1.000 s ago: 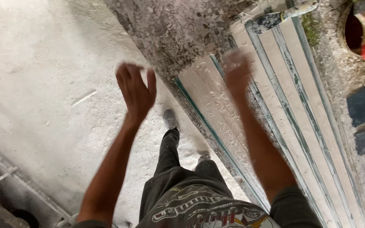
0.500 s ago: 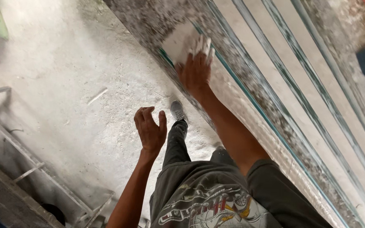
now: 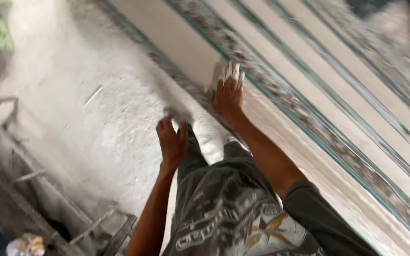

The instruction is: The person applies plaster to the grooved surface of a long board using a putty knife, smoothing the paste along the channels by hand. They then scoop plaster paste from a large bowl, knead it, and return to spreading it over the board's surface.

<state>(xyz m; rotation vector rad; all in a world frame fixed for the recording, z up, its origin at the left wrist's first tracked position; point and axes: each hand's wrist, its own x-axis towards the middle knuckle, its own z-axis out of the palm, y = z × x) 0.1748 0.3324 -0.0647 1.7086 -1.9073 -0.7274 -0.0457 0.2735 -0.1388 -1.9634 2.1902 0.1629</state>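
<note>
1. My right hand (image 3: 227, 97) presses flat, fingers spread, on a pale tile piece (image 3: 218, 76) lying on the upper edge of the stacked stone slabs (image 3: 309, 90); not pinching it, so it could slide off the edge
2. My left hand (image 3: 172, 142) hangs open in the air over the dusty floor (image 3: 72, 95), holding nothing; no support if I tip
3. Slab edges look sharp, could cut my spread fingers
4. My foot is near the slab base; a dropped piece could hit it
</note>
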